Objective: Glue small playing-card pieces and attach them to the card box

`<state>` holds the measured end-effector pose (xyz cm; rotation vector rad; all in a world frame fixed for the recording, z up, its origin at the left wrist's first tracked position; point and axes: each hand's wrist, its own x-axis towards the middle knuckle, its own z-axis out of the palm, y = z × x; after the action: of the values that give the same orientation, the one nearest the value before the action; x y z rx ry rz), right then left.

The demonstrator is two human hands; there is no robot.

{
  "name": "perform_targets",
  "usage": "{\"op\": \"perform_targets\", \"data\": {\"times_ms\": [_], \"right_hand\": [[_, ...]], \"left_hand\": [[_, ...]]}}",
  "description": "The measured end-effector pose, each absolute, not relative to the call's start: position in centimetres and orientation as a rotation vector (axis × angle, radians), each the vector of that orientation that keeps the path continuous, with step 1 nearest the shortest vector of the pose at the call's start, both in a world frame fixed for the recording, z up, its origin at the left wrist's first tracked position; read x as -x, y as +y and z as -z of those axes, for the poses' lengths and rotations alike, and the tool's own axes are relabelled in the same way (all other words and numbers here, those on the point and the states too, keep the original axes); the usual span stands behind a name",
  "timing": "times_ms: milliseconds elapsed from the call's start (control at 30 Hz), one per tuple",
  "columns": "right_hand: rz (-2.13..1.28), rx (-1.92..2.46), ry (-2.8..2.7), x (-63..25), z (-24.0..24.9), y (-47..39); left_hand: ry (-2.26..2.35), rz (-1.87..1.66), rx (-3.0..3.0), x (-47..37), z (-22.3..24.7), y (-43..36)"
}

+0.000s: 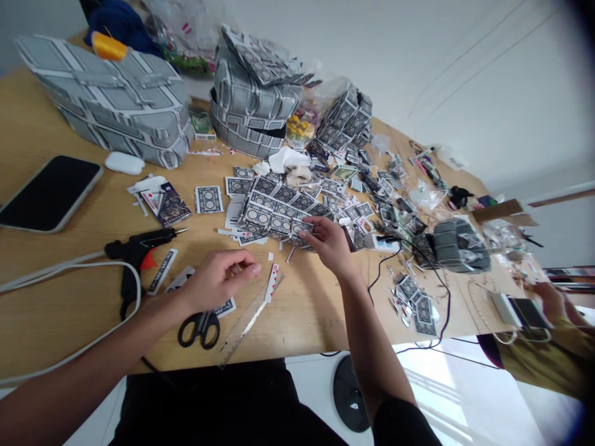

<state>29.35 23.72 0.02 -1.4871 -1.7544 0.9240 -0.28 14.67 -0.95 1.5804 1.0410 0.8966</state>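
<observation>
From my head view, the playing-card model [279, 214] lies on the wooden table [307, 310] ahead of my hands, its long axis slanting from the far left down toward the near right. My right hand [331, 246] is the nearer one: it comes in from the right, and its thumb and fingertips, slightly parted, touch the model's right end; I can't tell whether they grip it. My left hand [223, 279] is apart from it, nearer me and to the left, so the model lies ahead and rightward of those fingers. They are curled in narrow, and I can't tell whether anything sits between them. Just right of them, a cut card strip [272, 282] slants by the upper end of the clear ruler [242, 331].
</observation>
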Motion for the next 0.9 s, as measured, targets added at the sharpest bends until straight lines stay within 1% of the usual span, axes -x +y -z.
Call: {"op": "perform_targets", "data": {"times_ms": [300,500,667,767,900], "right_hand": [[-0.901,1.519,-1.872,-29.6,-0.3,23.9],[-0.956,1.599,-1.902,-29.7,-0.9,24.3],[-0.799,1.723,-1.916,-28.2,-1.1,23.7],[-0.699,1.680,-1.924,-27.2,-0.9,23.5],[-0.735,1.618,-1.911,-27.1,-0.4,23.6]], "left_hand": [[1.033,-0.874,-1.576,0.2,0.8,14.7],[1.061,-0.868,-1.583,0.3,1.1,14.7],[1.057,-0.840,-1.578,0.2,1.3,14.6],[1.061,-0.830,-1.580,0.2,1.4,14.6],[1.067,-0.818,-1.561,0.3,1.6,14.6]]}}
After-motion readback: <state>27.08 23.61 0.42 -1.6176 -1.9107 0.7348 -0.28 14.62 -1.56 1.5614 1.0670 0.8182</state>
